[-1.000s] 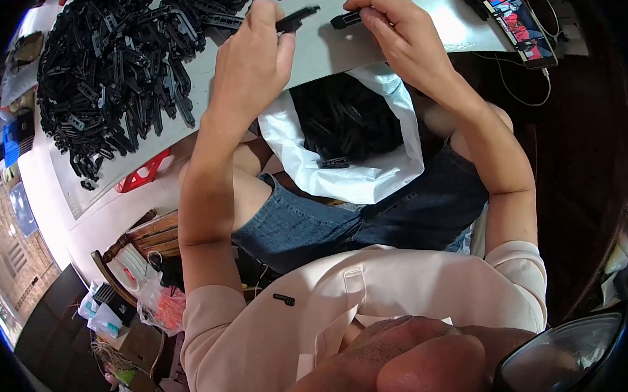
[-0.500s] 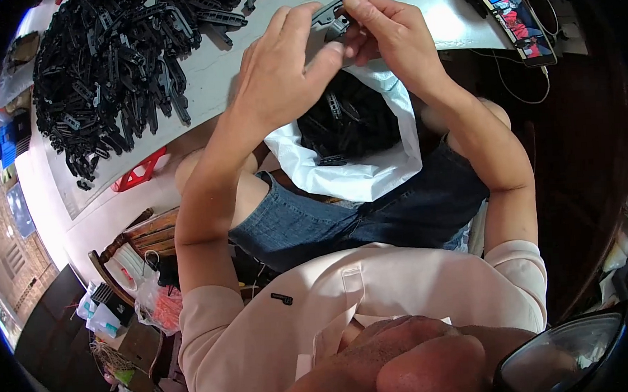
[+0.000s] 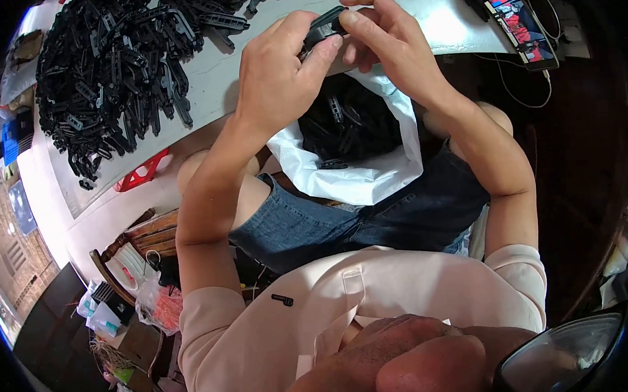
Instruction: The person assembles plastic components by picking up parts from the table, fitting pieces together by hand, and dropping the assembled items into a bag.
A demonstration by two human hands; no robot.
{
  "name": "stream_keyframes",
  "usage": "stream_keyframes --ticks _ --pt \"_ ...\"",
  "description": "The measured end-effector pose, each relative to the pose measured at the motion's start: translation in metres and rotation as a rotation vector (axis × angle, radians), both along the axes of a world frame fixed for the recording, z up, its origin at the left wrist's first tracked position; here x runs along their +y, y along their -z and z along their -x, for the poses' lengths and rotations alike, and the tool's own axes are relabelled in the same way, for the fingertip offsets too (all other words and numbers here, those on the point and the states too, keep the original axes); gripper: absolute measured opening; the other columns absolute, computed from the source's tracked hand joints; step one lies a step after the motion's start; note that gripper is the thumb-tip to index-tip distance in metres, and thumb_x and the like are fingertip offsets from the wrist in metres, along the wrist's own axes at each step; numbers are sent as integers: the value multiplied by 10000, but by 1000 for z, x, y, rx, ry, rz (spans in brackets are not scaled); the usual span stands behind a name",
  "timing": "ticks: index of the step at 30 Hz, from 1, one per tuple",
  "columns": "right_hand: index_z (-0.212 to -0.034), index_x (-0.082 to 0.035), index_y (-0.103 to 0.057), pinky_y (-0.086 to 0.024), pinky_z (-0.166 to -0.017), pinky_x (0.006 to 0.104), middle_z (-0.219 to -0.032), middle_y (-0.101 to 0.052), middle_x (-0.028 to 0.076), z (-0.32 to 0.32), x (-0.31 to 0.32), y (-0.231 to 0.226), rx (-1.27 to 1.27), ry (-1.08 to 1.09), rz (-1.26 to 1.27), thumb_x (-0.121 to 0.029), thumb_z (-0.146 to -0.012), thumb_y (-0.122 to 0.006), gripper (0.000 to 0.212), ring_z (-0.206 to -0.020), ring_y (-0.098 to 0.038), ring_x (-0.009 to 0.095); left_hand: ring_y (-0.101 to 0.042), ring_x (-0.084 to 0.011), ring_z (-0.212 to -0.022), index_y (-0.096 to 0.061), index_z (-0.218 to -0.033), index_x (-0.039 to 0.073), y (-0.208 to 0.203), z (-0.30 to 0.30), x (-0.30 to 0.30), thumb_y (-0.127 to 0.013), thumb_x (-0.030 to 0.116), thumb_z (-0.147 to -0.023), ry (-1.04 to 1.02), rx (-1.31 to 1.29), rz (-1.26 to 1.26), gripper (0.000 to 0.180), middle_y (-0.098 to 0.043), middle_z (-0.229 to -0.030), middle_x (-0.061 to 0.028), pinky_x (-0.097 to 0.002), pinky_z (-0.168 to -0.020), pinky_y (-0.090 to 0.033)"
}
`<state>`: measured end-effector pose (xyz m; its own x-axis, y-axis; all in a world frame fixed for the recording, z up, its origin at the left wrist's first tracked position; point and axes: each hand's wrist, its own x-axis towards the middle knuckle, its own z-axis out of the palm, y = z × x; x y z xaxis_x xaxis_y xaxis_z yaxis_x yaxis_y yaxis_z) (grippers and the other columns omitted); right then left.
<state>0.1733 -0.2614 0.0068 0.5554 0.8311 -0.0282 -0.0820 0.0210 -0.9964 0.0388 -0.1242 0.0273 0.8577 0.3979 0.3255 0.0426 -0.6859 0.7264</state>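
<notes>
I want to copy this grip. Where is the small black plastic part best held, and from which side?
Hold the black plastic part by its two ends, one hand from each side: the left hand pinches the near-left end, the right hand the far-right end. It looks long and narrow, so end grips probably leave its middle free.

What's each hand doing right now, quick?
Left hand: closed, pinching the small black plastic part.
Right hand: closed, fingertips gripping the same part from the other side.

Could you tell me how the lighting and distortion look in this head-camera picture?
Head view: strong fisheye bending, with the white table edge curving and black corners; glare washes out the tabletop near the right hand; the lower edge is blurred and close; the bag interior sits in shadow.
</notes>
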Motion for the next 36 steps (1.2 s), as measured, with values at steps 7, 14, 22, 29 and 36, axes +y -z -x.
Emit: stream_keyframes --ticks 7,14,22,29,36 --pt "-951 -72 -704 -459 -558 208 -719 -591 -37 -16 -4 -2 -69 -77 21 -378 -1066 -605 342 -634 -565 43 -630 -175 -713 -703 -1081 -1 -10 -10 4 -716 245 -944 135 103 109 282 -702 -830 -112 -295 -687 -505" --pt "-856 -57 -701 -401 -504 221 -631 -544 -36 -17 -8 -4 -47 -41 67 -394 -1066 -599 409 -584 -516 33 -647 -174 -836 -704 -1062 -5 -5 -29 21 -686 300 -975 316 134 61 317 -692 -924 -85 -290 -758 -496" --pt "-933 -84 -718 -509 -596 442 -721 -675 163 -40 -12 -1 -921 -7 291 -384 -1005 -619 324 -634 -662 362 -574 -348 -1141 -664 -1043 21 3 -40 40 -784 235 -823 -63 17 -689 330 -607 -1181 -171 -459 -975 -473" --pt "-1069 -48 -638 -546 -748 447 -973 -671 159 -83 -3 2 -1145 447 376 -196 -903 -728 240 -880 -674 372 -622 -316 -1095 -703 -989 74 22 -40 47 -748 246 -894 -61 49 -823 202 -687 -1015 -111 -486 -1061 -403" --pt "-1110 -55 -624 -542 -762 487 -1030 -656 165 -83 -3 7 -1255 401 544 -141 -907 -663 224 -943 -671 391 -678 -333 -825 -652 -1110 35 11 -36 39 -742 180 -914 -147 56 -466 260 -697 -898 -135 -427 -853 -523"
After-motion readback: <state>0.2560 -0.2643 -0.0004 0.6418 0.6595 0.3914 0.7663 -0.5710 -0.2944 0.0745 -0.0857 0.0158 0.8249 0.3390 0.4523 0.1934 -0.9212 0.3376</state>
